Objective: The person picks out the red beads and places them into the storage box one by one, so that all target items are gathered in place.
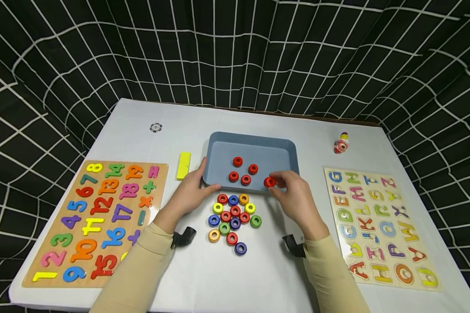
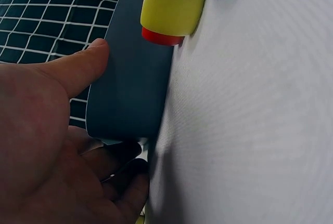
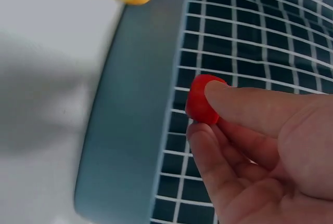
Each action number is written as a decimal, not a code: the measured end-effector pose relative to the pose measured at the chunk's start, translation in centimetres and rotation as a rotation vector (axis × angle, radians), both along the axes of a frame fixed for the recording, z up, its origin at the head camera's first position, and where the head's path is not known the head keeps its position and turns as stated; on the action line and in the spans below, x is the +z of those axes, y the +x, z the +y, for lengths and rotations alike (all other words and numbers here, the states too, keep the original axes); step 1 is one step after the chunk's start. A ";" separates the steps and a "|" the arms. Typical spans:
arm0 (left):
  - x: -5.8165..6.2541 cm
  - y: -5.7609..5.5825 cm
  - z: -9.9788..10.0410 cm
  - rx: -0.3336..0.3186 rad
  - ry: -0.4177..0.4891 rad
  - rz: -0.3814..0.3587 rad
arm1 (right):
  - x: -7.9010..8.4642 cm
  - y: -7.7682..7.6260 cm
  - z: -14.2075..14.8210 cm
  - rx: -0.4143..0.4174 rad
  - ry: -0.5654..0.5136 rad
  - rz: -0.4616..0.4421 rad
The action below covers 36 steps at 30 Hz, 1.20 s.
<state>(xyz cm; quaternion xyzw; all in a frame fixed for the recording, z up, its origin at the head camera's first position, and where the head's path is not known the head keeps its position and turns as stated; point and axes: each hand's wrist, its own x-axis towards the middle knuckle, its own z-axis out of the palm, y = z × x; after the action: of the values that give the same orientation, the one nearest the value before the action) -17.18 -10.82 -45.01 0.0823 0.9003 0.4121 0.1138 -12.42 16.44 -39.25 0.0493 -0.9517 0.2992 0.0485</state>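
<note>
Beige sleeves (image 1: 139,269) are stretching along the near side of a blue-gray tray (image 1: 258,150). At the tray's near-left corner, the left hand (image 1: 189,193) is gripping it, the thumb touching the near wall and the fingers bending around the corner. Over the tray's near-right edge, the right hand (image 1: 295,198) is pinching a red ring (image 3: 199,99) between thumb and fingers. Four other red rings (image 1: 253,172) are resting inside the tray, while mixed-color rings (image 1: 235,219) are clustering just in front of it. Left of the tray, a yellow block (image 1: 183,165) is lying near, a number puzzle board (image 1: 162,174) and a poker chip (image 1: 156,128) farther out. Right of the tray, an alphabet puzzle board (image 1: 361,182) and a figurine (image 1: 341,143) are resting well apart. Behind it, a grid-patterned black curtain (image 1: 239,56) is hanging.
</note>
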 end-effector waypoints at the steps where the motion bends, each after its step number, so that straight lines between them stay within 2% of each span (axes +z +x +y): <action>1: 0.0 0.0 0.0 0.000 0.001 0.000 | -0.1 -0.7 -0.1 0.004 0.010 -0.022; 4: 0.0 0.0 0.0 0.003 -0.004 -0.001 | -0.5 -2.4 -0.7 0.009 0.037 -0.074; 7: 0.0 0.1 0.0 0.005 -0.012 0.005 | -0.8 -3.3 -1.0 0.003 0.060 -0.102; 16: -0.1 0.1 0.2 0.006 -0.013 0.010 | -1.5 -3.8 -0.3 -0.014 0.089 -0.159; 27: -0.3 0.0 -0.1 0.011 -0.017 0.007 | -0.5 -2.5 -0.9 -0.022 0.038 -0.149; 31: -0.3 0.0 -0.1 0.012 -0.023 0.005 | -0.1 -1.2 -1.3 0.006 0.035 -0.066; 34: -0.2 0.0 -0.1 0.010 -0.022 0.004 | 0.5 0.3 -1.8 0.052 0.032 0.013; 36: -0.1 0.0 -0.1 0.010 -0.017 0.006 | 0.9 1.4 -2.3 0.093 0.035 0.027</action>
<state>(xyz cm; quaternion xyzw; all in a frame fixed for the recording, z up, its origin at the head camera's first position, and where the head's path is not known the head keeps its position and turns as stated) -17.13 -10.90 -45.11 0.0781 0.9045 0.4045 0.1101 -11.04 14.12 -38.38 0.0983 -0.9527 0.2838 0.0464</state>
